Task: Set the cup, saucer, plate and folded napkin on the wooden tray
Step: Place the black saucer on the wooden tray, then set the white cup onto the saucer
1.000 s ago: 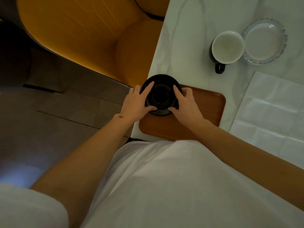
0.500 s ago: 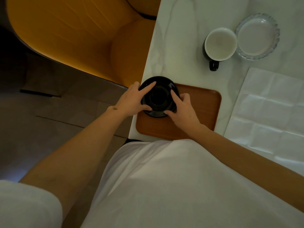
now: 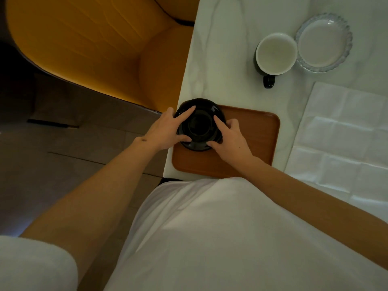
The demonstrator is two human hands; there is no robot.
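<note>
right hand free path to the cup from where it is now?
Probably yes. The right hand first has to release the black saucer it holds with the left hand. Only bare marble table lies between it and the cup, whose handle points toward the person.

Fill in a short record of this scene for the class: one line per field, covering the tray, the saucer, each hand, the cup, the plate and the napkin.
tray: wooden tray, on the white table at its near left corner
saucer: black saucer, over the tray's far left corner, rim jutting past the edge
left hand: left hand grips the saucer's left side
right hand: right hand grips its right side
cup: dark cup, white inside, on the table, off the tray
plate: glass plate, right of the cup
napkin: white napkin, spread unfolded, right of the tray
</note>
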